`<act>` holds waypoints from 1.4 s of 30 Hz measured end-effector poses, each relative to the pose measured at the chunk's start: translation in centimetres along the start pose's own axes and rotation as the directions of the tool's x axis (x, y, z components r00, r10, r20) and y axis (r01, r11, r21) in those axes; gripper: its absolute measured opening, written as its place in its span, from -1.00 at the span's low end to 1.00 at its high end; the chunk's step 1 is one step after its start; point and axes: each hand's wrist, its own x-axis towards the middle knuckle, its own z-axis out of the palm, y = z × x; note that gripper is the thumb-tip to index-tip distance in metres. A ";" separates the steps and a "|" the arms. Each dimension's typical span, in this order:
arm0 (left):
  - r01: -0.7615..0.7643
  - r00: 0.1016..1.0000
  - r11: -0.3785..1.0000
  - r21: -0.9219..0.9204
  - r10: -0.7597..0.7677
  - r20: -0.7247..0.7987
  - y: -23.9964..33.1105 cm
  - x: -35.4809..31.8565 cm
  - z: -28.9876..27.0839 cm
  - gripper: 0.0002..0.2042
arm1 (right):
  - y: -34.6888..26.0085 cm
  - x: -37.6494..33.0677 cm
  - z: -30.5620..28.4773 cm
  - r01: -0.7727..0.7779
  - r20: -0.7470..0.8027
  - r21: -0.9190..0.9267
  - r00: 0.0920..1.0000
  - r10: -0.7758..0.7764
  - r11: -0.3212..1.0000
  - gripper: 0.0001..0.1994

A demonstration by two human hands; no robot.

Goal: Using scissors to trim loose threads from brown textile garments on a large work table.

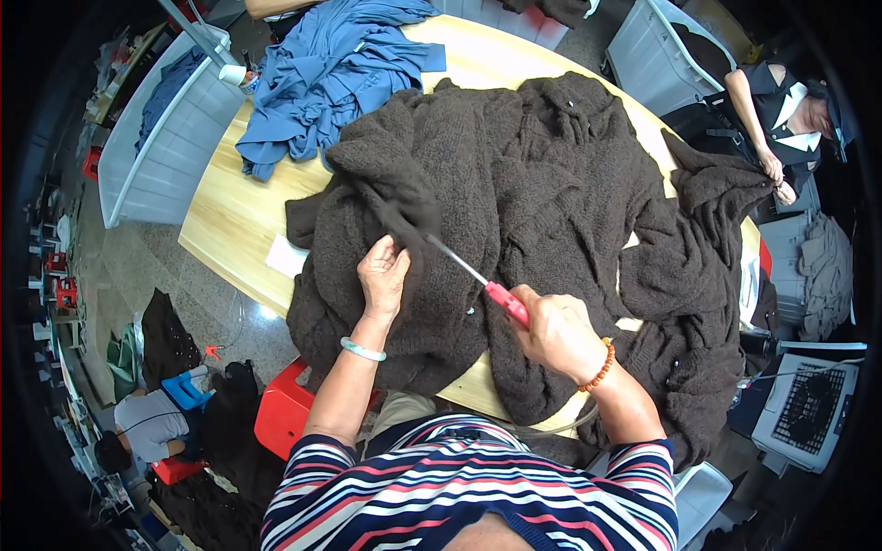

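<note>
A heap of dark brown knitwear [570, 184] spreads over the table in front of me. My left hand [382, 275] pinches a fold of a brown knit garment [450, 156] at the heap's left side. In my right hand [556, 331] is a hand tool with a pink-red handle [506, 303] and a long thin metal shaft. The shaft points up and left, and its tip meets the knit just right of my left fingers. I cannot make out the tip's shape. A small pale spot [470, 310] shows on the knit below the shaft.
Blue garments [344, 73] are piled at the table's far left, beside a grey-white bin [175, 138]. A red stool [287, 409] stands at the near left edge. At the right, another person [781, 119] holds a brown knit piece. Someone sits lower left [152, 427].
</note>
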 end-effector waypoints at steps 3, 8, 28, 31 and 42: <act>-0.044 0.999 0.994 0.100 0.042 0.013 1.7 -0.2 -0.1 -0.63 | -0.6 -0.3 -0.7 -0.050 0.001 0.109 0.999 0.051 0.993 -0.81; -0.131 0.991 0.991 -0.039 0.132 0.007 5.8 0.9 1.8 -0.53 | -0.8 -1.0 -1.0 0.004 -0.024 0.198 1.000 0.001 0.980 -0.76; 0.055 0.987 0.993 -0.108 -0.038 0.158 5.3 0.7 1.7 -0.59 | -1.5 0.3 -1.0 -0.034 0.024 0.075 0.999 0.032 0.997 -0.81; 0.093 0.980 0.992 -0.090 -0.075 0.187 4.6 0.1 1.7 -0.54 | -1.6 0.7 -0.6 -0.026 0.004 0.085 1.000 0.026 0.996 -0.81; -0.433 0.893 0.369 0.822 0.053 0.447 7.9 -2.9 -1.5 0.21 | 1.6 -2.3 0.6 -0.164 0.055 0.115 0.986 0.159 0.980 -0.80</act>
